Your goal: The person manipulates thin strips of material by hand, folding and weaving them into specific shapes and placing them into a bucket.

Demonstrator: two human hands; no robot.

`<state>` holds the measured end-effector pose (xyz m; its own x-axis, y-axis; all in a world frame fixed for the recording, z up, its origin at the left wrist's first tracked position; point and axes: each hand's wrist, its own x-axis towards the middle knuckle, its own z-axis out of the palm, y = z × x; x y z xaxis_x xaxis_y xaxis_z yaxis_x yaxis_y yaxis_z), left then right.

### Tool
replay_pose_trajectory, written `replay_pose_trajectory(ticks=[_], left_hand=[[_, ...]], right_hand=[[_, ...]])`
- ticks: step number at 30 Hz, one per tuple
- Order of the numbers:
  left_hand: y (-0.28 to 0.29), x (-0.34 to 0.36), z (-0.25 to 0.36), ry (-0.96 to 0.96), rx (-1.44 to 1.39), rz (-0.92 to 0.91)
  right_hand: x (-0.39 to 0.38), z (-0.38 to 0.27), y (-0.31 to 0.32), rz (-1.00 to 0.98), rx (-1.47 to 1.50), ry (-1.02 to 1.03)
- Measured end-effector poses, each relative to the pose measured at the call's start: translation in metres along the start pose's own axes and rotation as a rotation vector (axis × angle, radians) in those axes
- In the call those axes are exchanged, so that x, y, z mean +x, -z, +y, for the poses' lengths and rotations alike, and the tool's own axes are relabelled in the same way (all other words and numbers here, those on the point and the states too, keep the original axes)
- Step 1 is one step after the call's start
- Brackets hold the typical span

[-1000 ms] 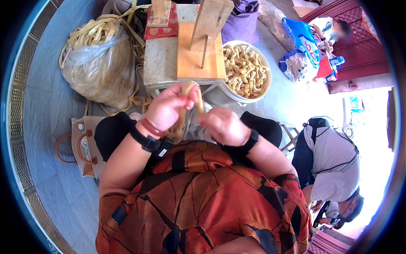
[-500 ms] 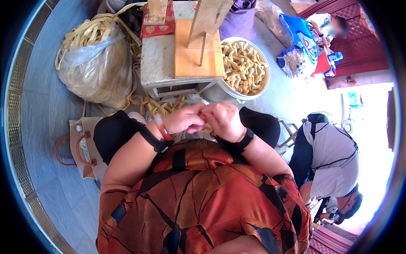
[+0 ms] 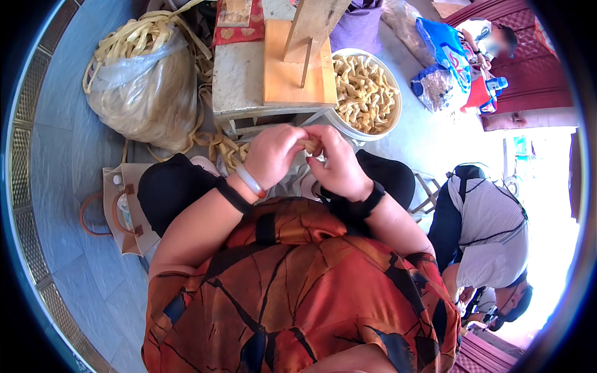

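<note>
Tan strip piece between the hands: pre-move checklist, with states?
1. Both hands on the tan strip piece: left hand and right hand pinch it, ok.
2. Grip firmness: cannot tell, fingers hide it.
3. Piece's shape: cannot tell, mostly covered.
4. White bowl of finished pieces right of the hands, open-topped: ok.
5. Wooden board on the low table ahead, bare surface showing: ok.
6. Loose strips near the left hand: ok.

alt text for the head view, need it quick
Both hands, left and right, meet over the lap, pinching a small tan strip. Ahead stand a low table, a bowl of knotted pieces and a bag of strips.
</note>
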<state>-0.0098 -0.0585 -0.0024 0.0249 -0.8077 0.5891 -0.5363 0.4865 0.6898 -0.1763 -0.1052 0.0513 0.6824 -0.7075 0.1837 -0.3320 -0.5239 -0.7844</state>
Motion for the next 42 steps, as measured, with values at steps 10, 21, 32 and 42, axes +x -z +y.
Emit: replay_pose_trajectory(ticks=[10,21,32,42], left_hand=[[0.011,-0.010,-0.008,0.734,-1.213,-0.160],[0.015,-0.006,0.002,0.551,-0.654,-0.120],[0.018,0.009,0.015,0.301,-0.127,-0.067],[0.049,0.025,-0.004,0.598,-0.512,-0.231]], right_hand=[[0.004,0.007,0.003,0.072,-0.009,0.176],[0.008,0.006,-0.001,-0.108,-0.142,0.068],[0.012,-0.021,0.011,-0.033,-0.048,0.314],[0.019,-0.012,0.031,0.001,-0.036,0.054]])
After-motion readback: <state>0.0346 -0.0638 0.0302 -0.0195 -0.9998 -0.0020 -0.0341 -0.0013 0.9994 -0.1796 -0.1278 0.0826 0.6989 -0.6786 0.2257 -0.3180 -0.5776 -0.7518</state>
